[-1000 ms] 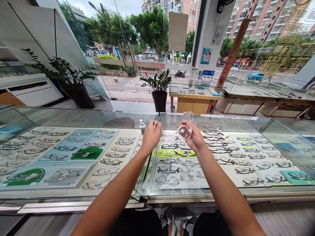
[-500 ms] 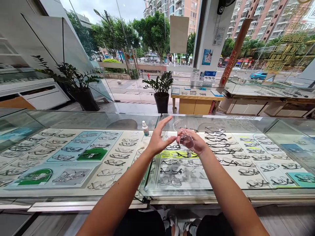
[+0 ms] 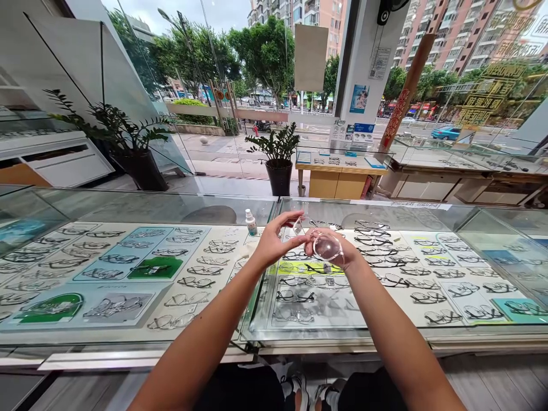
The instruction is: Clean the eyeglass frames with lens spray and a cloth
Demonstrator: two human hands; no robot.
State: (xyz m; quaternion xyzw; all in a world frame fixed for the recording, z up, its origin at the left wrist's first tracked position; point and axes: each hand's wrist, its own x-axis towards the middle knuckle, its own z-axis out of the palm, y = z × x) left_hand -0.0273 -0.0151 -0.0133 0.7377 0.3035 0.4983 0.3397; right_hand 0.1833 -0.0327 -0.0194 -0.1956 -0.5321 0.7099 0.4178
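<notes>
A pair of clear-framed eyeglasses (image 3: 327,248) is held above the glass counter, one round lens facing me. My right hand (image 3: 342,249) grips it by the middle of the frame, its fingers partly hidden behind the lens. From the left, my left hand (image 3: 274,242) has its thumb and fingers closed about the other end of the frame, where a small pale, see-through part shows between them. Below both hands, rows of eyeglasses (image 3: 295,295) lie inside the display case. To the left of my left hand, a small white bottle (image 3: 250,224) stands on the counter.
The glass display counter (image 3: 265,337) runs across in front of me, with more frames on blue trays (image 3: 141,251) at left. Beyond it stand potted plants (image 3: 279,171) and a wooden cabinet (image 3: 325,184), before the shop window.
My left hand has closed from an open pose onto the far end of the eyeglasses. The eyeglasses have turned a little in my right hand, and the view has shifted slightly.
</notes>
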